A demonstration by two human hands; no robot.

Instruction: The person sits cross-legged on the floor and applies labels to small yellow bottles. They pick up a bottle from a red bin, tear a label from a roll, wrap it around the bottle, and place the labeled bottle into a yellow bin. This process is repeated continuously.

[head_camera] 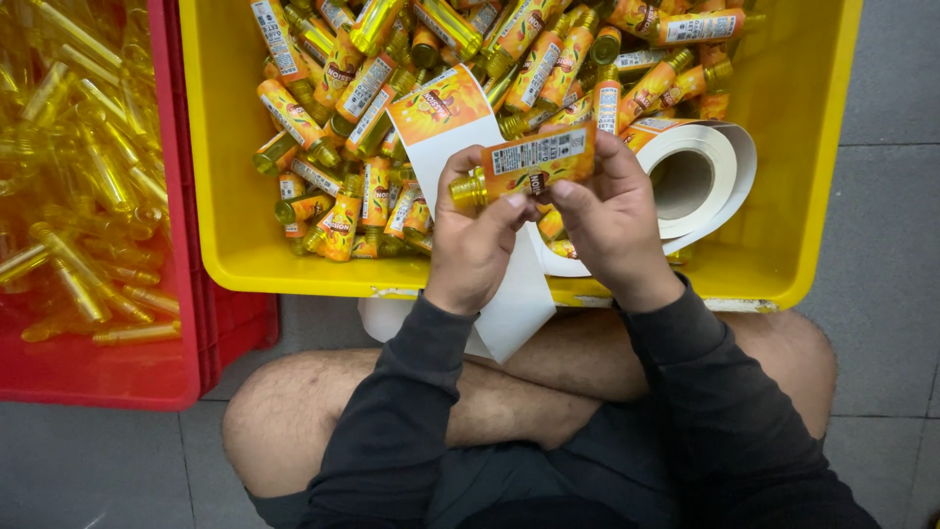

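Both hands hold one small bottle (534, 162) with an orange label and a gold cap, lying sideways above the yellow crate (230, 196). My left hand (475, 235) pinches its cap end with thumb and fingers. My right hand (612, 220) grips the other end, fingers wrapped over the label. A strip of white backing paper (514, 304) with one orange label (439, 103) on it runs under the hands from the crate down to my lap. It comes off a label roll (700, 181) lying in the crate to the right.
The yellow crate holds several labelled bottles (362, 98) heaped at the back and left. A red crate (186, 343) at the left is filled with plain yellow unlabelled bottles (83, 196). My crossed bare legs (509, 392) rest on the grey tiled floor (881, 294).
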